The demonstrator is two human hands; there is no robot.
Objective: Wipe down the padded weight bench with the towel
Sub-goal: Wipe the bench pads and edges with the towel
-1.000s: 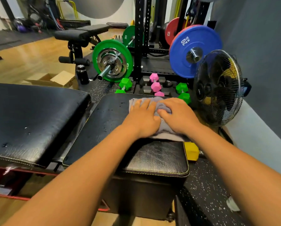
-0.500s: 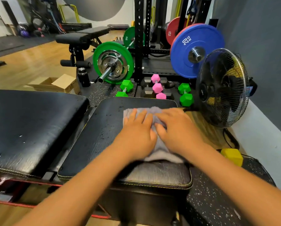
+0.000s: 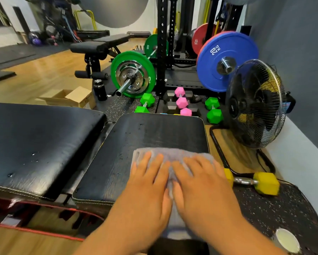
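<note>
- Both hands and the grey towel (image 3: pixel 173 153) have slid back along the weight bench's seat pad (image 3: pixel 154 133) toward its near end over the last second. A streaked stretch of black padding now lies bare beyond the fingertips.
- Head view: the left hand (image 3: pixel 147 190) and right hand (image 3: pixel 204 188) lie side by side, palms down. Their fingers are straight and slightly spread, pressing flat on the towel, and neither hand curls round it.
- The towel covers the near right part of the seat pad and reaches down to the pad's front edge between the wrists.
- Droplets dot the longer back pad (image 3: pixel 34 140) to the left.
- On the floor, a yellow dumbbell (image 3: pixel 265 183) lies just right of the seat pad. A black fan (image 3: pixel 254 103) stands beyond it, and a white cup (image 3: pixel 287 240) sits at lower right.
</note>
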